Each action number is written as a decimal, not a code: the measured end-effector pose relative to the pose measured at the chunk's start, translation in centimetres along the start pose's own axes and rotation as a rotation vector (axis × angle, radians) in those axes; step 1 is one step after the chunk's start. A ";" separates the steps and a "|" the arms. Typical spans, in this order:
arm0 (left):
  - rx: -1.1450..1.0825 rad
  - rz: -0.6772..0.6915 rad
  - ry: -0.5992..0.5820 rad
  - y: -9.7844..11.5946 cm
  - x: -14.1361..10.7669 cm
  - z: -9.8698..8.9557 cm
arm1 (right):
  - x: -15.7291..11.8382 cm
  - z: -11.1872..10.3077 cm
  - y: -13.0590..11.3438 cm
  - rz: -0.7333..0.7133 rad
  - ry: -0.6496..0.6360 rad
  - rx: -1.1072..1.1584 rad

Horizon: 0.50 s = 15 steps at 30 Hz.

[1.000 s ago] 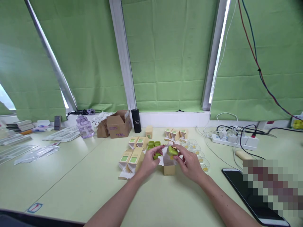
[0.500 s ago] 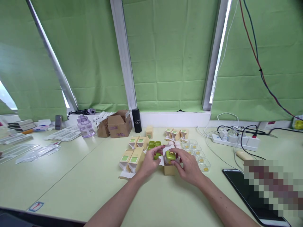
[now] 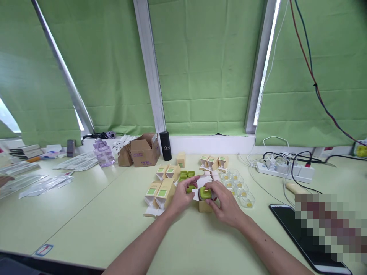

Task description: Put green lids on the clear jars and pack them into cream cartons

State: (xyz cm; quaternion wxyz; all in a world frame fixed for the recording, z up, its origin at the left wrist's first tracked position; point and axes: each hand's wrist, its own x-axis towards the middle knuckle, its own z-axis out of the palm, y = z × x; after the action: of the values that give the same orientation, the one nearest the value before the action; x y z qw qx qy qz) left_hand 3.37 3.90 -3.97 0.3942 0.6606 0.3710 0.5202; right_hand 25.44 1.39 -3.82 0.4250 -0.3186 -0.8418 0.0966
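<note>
Green blinds (image 3: 203, 68) across the back, pale desk (image 3: 86, 225) in front. Green jar (image 3: 205, 193) is at the mouth of a small open box (image 3: 205, 206), center desk, near edge side. Right hand (image 3: 228, 202) has its fingers clamped on the jar's right side. Left hand (image 3: 181, 196) is at the box's left side, thumb and fingers apart; can't tell if they touch the white flaps. More green jars (image 3: 187, 173) just beyond the left hand, partly hidden by it. Tan cartons with green labels (image 3: 165, 193) just left of that hand. Another row of tan cartons (image 3: 212, 163) farther back. Clear cups (image 3: 246, 199) with yellow bits inside sit right of the box, near the right hand. Phone (image 3: 292, 225) lies at right, power strip (image 3: 285, 172) beyond it. Black bottle (image 3: 165, 146) stands beside the brown cardboard box (image 3: 145, 154), back left.
</note>
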 end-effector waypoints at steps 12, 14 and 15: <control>0.007 0.002 -0.005 -0.4 0.1 0.0 | 0.6 0.9 0.1 0.025 0.053 0.031; 0.008 0.014 -0.012 -0.4 0.1 -0.1 | 0.5 1.2 0.4 0.028 0.084 0.041; 0.008 0.019 -0.016 -0.4 0.1 -0.1 | 0.5 1.3 0.5 0.031 0.102 0.049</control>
State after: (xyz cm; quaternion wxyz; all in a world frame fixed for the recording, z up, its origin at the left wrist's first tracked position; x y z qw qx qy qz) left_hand 3.29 4.18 -4.28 0.3897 0.6696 0.3636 0.5172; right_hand 24.43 2.25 -4.51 0.4733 -0.3258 -0.8114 0.1075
